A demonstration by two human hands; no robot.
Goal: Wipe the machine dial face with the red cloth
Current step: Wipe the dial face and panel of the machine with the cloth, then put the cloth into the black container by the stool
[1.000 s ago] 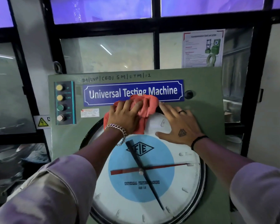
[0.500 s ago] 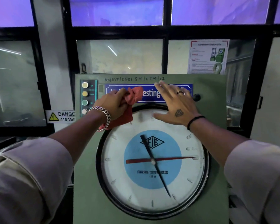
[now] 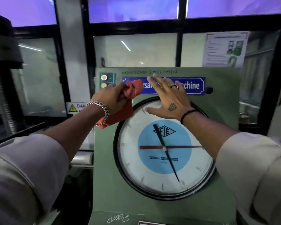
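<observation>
While the left hand (image 3: 111, 99) bunches the red cloth (image 3: 125, 103) off the dial face (image 3: 165, 150) at left of centre, the right hand (image 3: 167, 98) rests spread up top, so wiping looks paused; next, press cloth onto glass.

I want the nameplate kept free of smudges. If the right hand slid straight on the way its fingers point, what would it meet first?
The right hand points up the panel, fingertips seemingly already over the blue nameplate; it would likely meet that first, though contact is unclear.
</observation>
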